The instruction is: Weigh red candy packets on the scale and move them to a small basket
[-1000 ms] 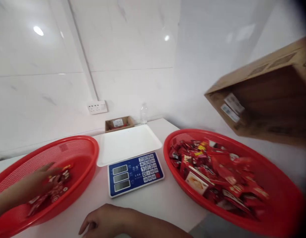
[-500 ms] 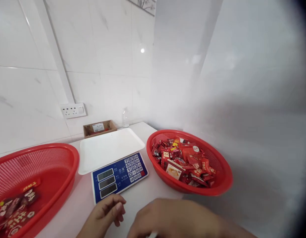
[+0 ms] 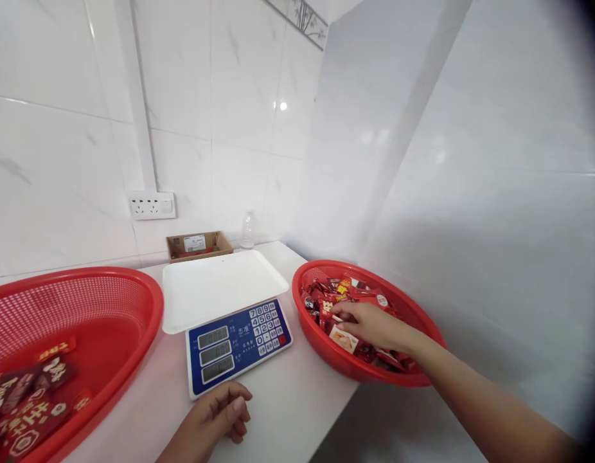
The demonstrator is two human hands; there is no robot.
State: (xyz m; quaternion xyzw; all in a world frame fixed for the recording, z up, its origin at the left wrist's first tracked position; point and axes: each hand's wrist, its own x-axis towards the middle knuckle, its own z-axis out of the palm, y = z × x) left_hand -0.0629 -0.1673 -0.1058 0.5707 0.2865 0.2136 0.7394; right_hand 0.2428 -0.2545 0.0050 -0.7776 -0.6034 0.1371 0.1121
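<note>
Wrapped snacks (image 3: 343,289) heaped in right-side red plastic basket (image 3: 338,361); my right hand (image 3: 372,325) over them, can't tell if grip's clamped. Left hand (image 3: 215,408) loose, looks empty. Basket seems past desk (image 3: 297,411) edge, pressing could tip it.

A clear bottle (image 3: 248,230) stands just beside an open cardboard box (image 3: 223,243) bearing a white label (image 3: 195,242) — behind them, a marbled tile wall (image 3: 201,167) with a socket panel (image 3: 151,206).

Lower-centre table (image 3: 285,411) passable; scale (image 3: 239,347) mid-frame and red basket (image 3: 317,335) at right block. Basket-to-wall gap: can't tell.
</note>
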